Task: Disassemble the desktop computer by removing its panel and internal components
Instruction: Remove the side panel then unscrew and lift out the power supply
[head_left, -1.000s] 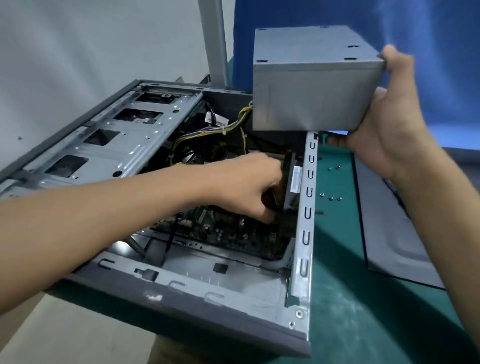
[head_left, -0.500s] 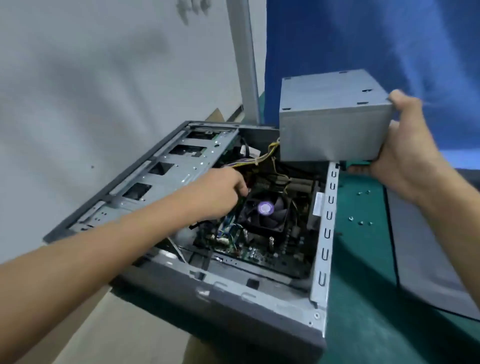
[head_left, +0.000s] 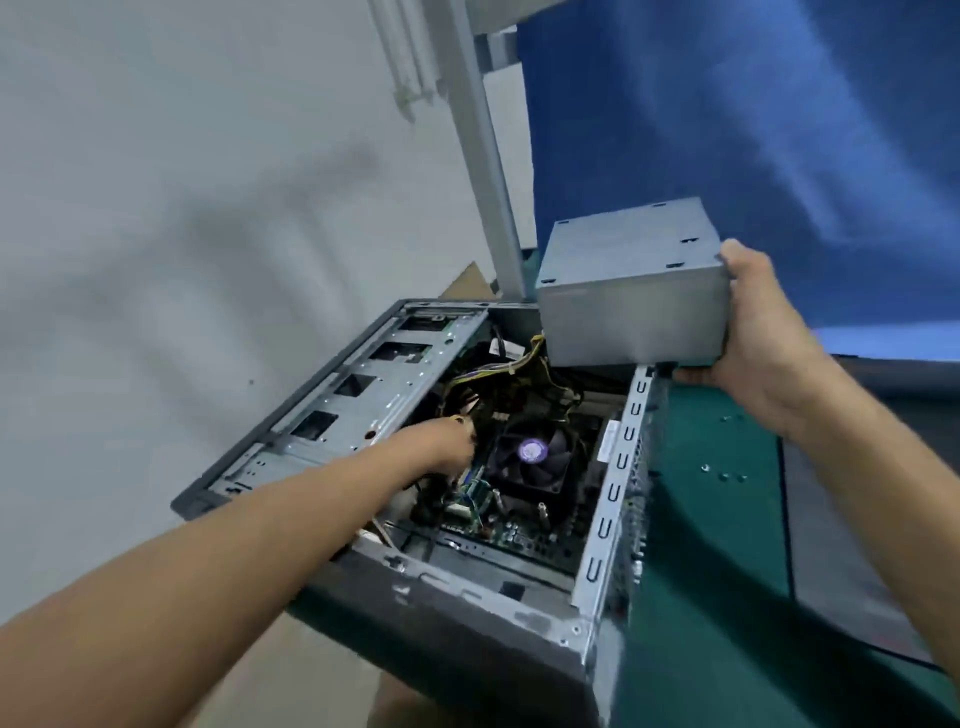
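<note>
Now | left hand deeper among cables, grip unclear | right hand still clasps PSU

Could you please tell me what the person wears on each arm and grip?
Nothing that shows. The left arm and right arm are bare, with no sleeve in view. The left grip and right grip have no glove, and no watch, band or ring is visible, though the left fingertips are partly hidden.

Dim, cool, even light. Soft blurred shadows smear the wall left of the right grip; edges bend, everything slightly soft.
</note>
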